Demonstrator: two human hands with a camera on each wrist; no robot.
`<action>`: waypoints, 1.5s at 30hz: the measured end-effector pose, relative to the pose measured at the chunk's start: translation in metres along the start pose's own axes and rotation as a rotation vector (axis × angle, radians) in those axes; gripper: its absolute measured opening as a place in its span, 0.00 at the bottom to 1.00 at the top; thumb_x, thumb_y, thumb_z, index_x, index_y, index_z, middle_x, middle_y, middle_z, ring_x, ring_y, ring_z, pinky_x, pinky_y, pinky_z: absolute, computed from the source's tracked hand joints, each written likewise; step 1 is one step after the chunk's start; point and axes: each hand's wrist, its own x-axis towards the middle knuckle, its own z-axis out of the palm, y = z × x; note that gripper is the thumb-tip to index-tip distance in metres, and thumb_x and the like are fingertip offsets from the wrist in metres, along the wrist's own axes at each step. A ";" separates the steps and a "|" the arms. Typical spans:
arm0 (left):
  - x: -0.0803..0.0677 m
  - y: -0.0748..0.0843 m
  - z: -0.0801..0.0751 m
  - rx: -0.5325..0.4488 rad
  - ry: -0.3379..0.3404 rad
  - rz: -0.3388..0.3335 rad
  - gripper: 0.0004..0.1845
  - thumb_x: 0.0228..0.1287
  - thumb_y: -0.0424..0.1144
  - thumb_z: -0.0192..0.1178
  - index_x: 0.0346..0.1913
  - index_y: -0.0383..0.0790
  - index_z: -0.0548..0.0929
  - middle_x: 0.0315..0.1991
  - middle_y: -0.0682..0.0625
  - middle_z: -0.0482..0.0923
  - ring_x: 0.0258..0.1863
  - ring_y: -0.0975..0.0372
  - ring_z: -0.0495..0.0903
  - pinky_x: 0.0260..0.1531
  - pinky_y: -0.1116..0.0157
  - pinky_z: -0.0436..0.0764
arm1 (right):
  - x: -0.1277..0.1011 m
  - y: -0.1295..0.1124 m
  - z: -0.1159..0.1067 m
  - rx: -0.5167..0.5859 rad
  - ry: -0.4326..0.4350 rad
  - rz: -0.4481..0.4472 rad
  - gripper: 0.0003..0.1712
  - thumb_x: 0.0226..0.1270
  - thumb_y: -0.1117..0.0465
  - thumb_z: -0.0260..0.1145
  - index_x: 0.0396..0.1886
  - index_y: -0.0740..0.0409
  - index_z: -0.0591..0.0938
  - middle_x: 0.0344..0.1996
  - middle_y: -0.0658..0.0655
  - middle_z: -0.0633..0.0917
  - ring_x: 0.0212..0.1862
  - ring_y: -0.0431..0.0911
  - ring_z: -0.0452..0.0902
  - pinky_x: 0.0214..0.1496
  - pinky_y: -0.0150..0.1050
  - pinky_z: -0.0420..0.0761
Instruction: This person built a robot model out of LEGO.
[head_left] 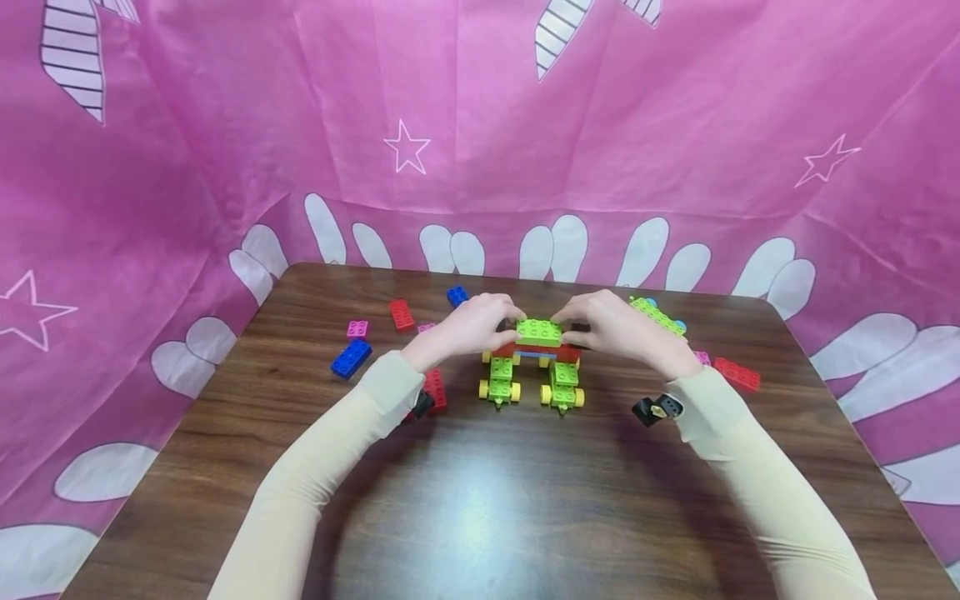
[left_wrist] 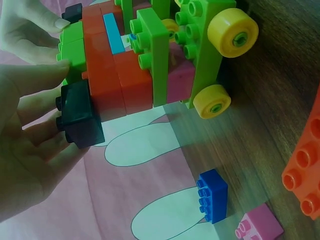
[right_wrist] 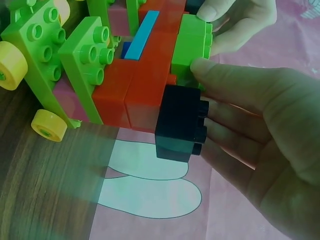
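Observation:
A vehicle of toy building bricks stands near the table's middle. Its two green wheeled bases (head_left: 500, 379) with yellow wheels carry a bridge of red bricks (right_wrist: 150, 95) with a light-blue strip (right_wrist: 142, 35). On top in the middle sits a bright green brick (head_left: 538, 332). My left hand (head_left: 476, 325) pinches one end of this brick, and my right hand (head_left: 611, 325) pinches the other, thumbs toward me. Beside the green brick, a black brick (left_wrist: 80, 112) tops the left end, partly in front of my fingers; another black brick (right_wrist: 180, 120) tops the right end.
Left of the vehicle lie blue bricks (head_left: 352, 358), a pink brick (head_left: 357, 328) and red bricks (head_left: 401, 314). A green piece with blue round parts (head_left: 658, 317) stands behind my right wrist, near a red brick (head_left: 737, 374). Pink cloth (head_left: 480, 167) hangs behind the table.

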 end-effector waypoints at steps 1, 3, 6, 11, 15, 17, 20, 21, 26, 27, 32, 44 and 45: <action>0.000 0.000 0.000 0.001 -0.001 -0.004 0.19 0.68 0.44 0.63 0.59 0.41 0.83 0.54 0.46 0.83 0.53 0.57 0.82 0.53 0.60 0.83 | 0.000 -0.001 0.000 0.003 -0.005 0.013 0.15 0.57 0.63 0.76 0.44 0.61 0.88 0.40 0.57 0.90 0.42 0.48 0.87 0.44 0.43 0.86; -0.002 0.000 0.000 -0.002 -0.002 -0.010 0.19 0.68 0.44 0.63 0.59 0.41 0.83 0.55 0.46 0.83 0.53 0.57 0.82 0.54 0.60 0.83 | -0.001 -0.001 0.000 0.009 -0.009 0.030 0.16 0.57 0.62 0.76 0.45 0.60 0.88 0.41 0.57 0.90 0.43 0.49 0.87 0.45 0.44 0.86; -0.003 0.000 0.001 -0.010 0.002 -0.009 0.20 0.68 0.43 0.63 0.60 0.41 0.83 0.55 0.46 0.83 0.54 0.56 0.82 0.55 0.60 0.83 | -0.002 -0.002 0.001 0.016 -0.006 0.044 0.16 0.58 0.62 0.75 0.47 0.60 0.88 0.42 0.57 0.90 0.45 0.49 0.87 0.47 0.45 0.86; -0.004 0.000 0.002 -0.022 0.016 -0.001 0.20 0.68 0.43 0.63 0.59 0.40 0.83 0.56 0.45 0.83 0.56 0.56 0.82 0.58 0.59 0.82 | -0.005 -0.002 0.003 0.023 0.014 0.060 0.17 0.58 0.62 0.75 0.47 0.60 0.87 0.43 0.57 0.90 0.46 0.48 0.86 0.48 0.45 0.86; -0.003 0.002 -0.001 -0.003 0.012 0.001 0.19 0.68 0.43 0.63 0.59 0.41 0.83 0.55 0.46 0.83 0.55 0.56 0.82 0.55 0.60 0.83 | -0.006 -0.001 0.003 0.023 0.036 0.054 0.16 0.58 0.62 0.75 0.47 0.60 0.87 0.43 0.57 0.90 0.45 0.48 0.87 0.47 0.45 0.86; -0.002 0.003 0.000 0.007 0.009 0.002 0.19 0.68 0.43 0.64 0.59 0.41 0.83 0.54 0.46 0.83 0.54 0.57 0.82 0.53 0.60 0.83 | -0.006 -0.001 0.005 0.019 0.043 0.038 0.16 0.58 0.63 0.75 0.47 0.60 0.87 0.42 0.57 0.90 0.44 0.48 0.87 0.46 0.44 0.86; -0.002 0.003 0.000 0.012 0.020 0.006 0.19 0.67 0.43 0.64 0.59 0.41 0.83 0.53 0.46 0.83 0.52 0.57 0.82 0.52 0.61 0.84 | -0.005 0.001 0.005 0.002 0.046 0.012 0.15 0.58 0.64 0.74 0.46 0.61 0.88 0.41 0.57 0.90 0.42 0.48 0.87 0.45 0.43 0.86; -0.002 0.003 0.001 0.013 0.025 0.010 0.19 0.68 0.43 0.64 0.59 0.41 0.83 0.53 0.46 0.83 0.51 0.57 0.83 0.51 0.61 0.84 | -0.005 0.001 0.005 -0.001 0.045 0.004 0.15 0.59 0.64 0.74 0.46 0.61 0.88 0.40 0.57 0.90 0.42 0.48 0.87 0.44 0.43 0.86; -0.003 0.003 0.002 0.016 0.036 0.025 0.19 0.69 0.42 0.63 0.59 0.40 0.83 0.52 0.47 0.83 0.48 0.58 0.83 0.49 0.62 0.83 | -0.004 0.000 0.004 -0.013 0.036 -0.012 0.14 0.59 0.65 0.73 0.46 0.62 0.87 0.40 0.57 0.90 0.41 0.49 0.87 0.44 0.43 0.86; -0.003 0.003 0.002 0.013 0.034 0.026 0.19 0.69 0.42 0.62 0.59 0.40 0.83 0.52 0.46 0.83 0.48 0.58 0.83 0.49 0.62 0.83 | -0.004 0.000 0.004 -0.015 0.035 -0.010 0.14 0.59 0.65 0.73 0.45 0.62 0.88 0.40 0.57 0.90 0.41 0.50 0.87 0.44 0.43 0.86; -0.003 0.004 0.003 -0.004 0.026 0.017 0.19 0.69 0.41 0.62 0.60 0.39 0.82 0.54 0.46 0.82 0.51 0.57 0.83 0.52 0.61 0.83 | -0.004 -0.001 0.004 -0.012 0.030 0.005 0.14 0.59 0.63 0.74 0.45 0.61 0.88 0.40 0.57 0.90 0.43 0.50 0.87 0.45 0.44 0.86; -0.004 0.001 0.005 -0.039 0.025 0.012 0.20 0.69 0.43 0.62 0.60 0.39 0.81 0.54 0.45 0.82 0.52 0.55 0.82 0.55 0.61 0.82 | -0.013 0.000 0.009 0.049 0.075 0.058 0.15 0.61 0.63 0.72 0.49 0.60 0.87 0.42 0.56 0.90 0.42 0.47 0.87 0.44 0.44 0.87; -0.005 0.001 0.005 -0.045 0.026 0.013 0.20 0.69 0.43 0.63 0.60 0.39 0.82 0.54 0.45 0.82 0.53 0.55 0.82 0.56 0.61 0.82 | -0.013 0.000 0.010 0.054 0.082 0.055 0.15 0.61 0.64 0.72 0.49 0.60 0.86 0.42 0.57 0.90 0.41 0.47 0.87 0.43 0.45 0.87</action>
